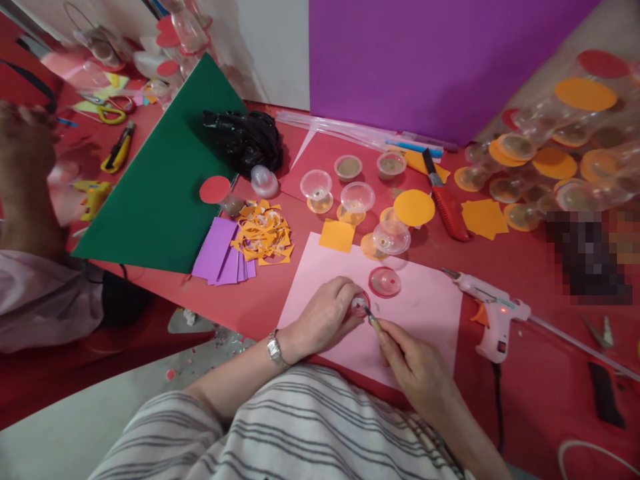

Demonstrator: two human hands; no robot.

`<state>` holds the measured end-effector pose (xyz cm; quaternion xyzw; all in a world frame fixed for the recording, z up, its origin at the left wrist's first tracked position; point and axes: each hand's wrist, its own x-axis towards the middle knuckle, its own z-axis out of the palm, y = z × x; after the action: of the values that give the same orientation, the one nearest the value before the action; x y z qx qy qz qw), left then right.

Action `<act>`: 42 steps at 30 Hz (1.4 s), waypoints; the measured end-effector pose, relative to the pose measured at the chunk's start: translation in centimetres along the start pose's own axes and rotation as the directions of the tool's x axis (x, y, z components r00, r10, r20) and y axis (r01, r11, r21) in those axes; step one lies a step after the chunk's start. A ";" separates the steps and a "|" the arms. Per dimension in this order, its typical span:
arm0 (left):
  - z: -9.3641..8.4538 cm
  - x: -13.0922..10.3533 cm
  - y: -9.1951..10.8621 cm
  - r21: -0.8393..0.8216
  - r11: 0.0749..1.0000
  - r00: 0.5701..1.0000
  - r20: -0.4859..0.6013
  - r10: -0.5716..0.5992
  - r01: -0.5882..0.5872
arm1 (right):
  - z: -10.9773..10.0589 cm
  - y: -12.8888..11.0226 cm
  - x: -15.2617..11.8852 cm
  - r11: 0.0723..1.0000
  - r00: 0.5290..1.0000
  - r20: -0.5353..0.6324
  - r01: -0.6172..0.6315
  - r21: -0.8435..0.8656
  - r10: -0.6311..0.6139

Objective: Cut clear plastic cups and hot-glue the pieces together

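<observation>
On the pink sheet (425, 307), the left hand (324, 315) pinches 1 small clear cup (359, 305), while the right hand (414, 359) grips a thin tool (373, 321), tip at the cup's right edge. Cutting or scraping seems underway; the next move calls for steadiness.

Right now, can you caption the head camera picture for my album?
Left hand holds a round piece, right hand a slim tool, over pink paper.
</observation>
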<state>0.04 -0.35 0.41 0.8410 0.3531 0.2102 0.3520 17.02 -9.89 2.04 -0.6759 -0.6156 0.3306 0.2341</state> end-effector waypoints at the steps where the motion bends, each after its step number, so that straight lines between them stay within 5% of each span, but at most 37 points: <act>1: 0.0 0.0 0.0 0.000 1.000 1.000 -0.003 0.006 -0.006 | 0.0 0.0 0.0 1.000 1.000 -0.007 0.001 -0.010 -0.001; 9: 0.0 0.1 0.1 0.012 1.000 1.000 0.001 0.021 -0.021 | -0.1 -0.3 0.7 0.998 0.999 -0.011 0.035 -0.055 -0.036; 15: 0.0 0.0 0.0 -0.007 1.000 1.000 0.007 0.014 -0.013 | -0.2 -0.5 1.1 0.961 0.979 -0.082 0.162 -0.223 -0.184; 19: 0.1 0.0 -0.2 -0.019 1.000 1.000 0.000 0.009 -0.009 | -0.7 -0.5 0.6 0.912 0.964 -0.027 0.242 -0.332 -0.266; 24: 0.1 -0.1 -0.2 -0.013 1.000 1.000 0.001 0.000 0.000 | -1.1 -0.8 -0.2 0.936 0.979 -0.061 0.168 -0.310 -0.196; 35: 0.1 -0.1 -0.2 0.004 1.000 1.000 0.009 0.012 -0.012 | -0.9 0.6 0.6 0.963 0.984 0.077 0.174 -0.207 -0.161; 42: 0.1 0.0 -0.1 -0.007 1.000 1.000 0.021 0.013 -0.013 | -0.1 -0.9 0.5 0.980 0.996 -0.033 0.074 -0.184 -0.082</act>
<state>0.03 -0.34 0.23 0.8442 0.3432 0.2049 0.3572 16.52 -9.25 2.71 -0.6763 -0.6646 0.2498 0.1962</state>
